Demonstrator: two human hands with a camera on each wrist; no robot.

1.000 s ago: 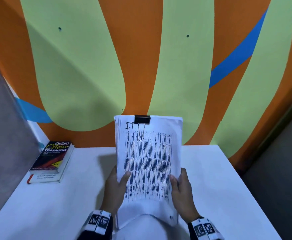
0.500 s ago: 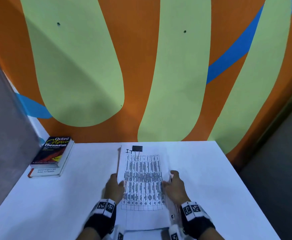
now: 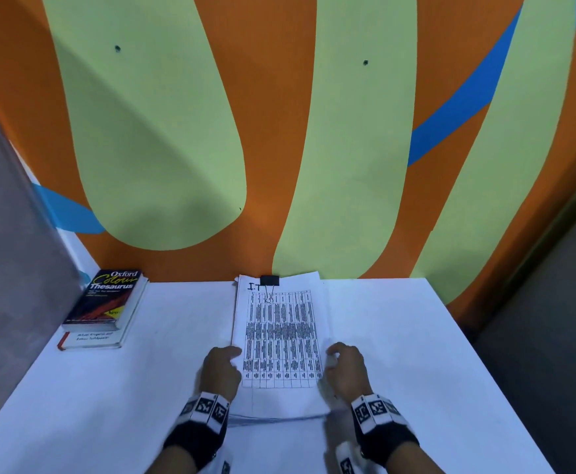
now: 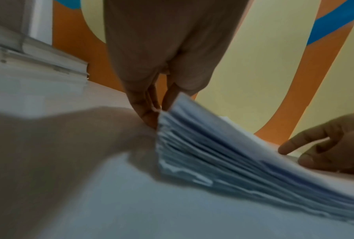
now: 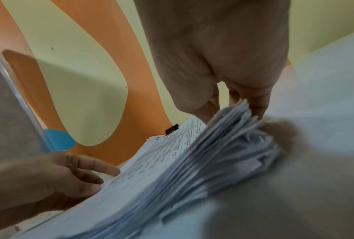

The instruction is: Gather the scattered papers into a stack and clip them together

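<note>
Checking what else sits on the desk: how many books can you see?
2, stacked at the table's far left corner: the Oxford Thesaurus lies on top of a white book. No others show, though the stack might hide a thinner one.

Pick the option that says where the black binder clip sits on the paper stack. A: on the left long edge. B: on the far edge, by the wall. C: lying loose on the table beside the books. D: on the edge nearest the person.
B: the black binder clip grips the far edge of the paper stack, next to the wall.
</note>
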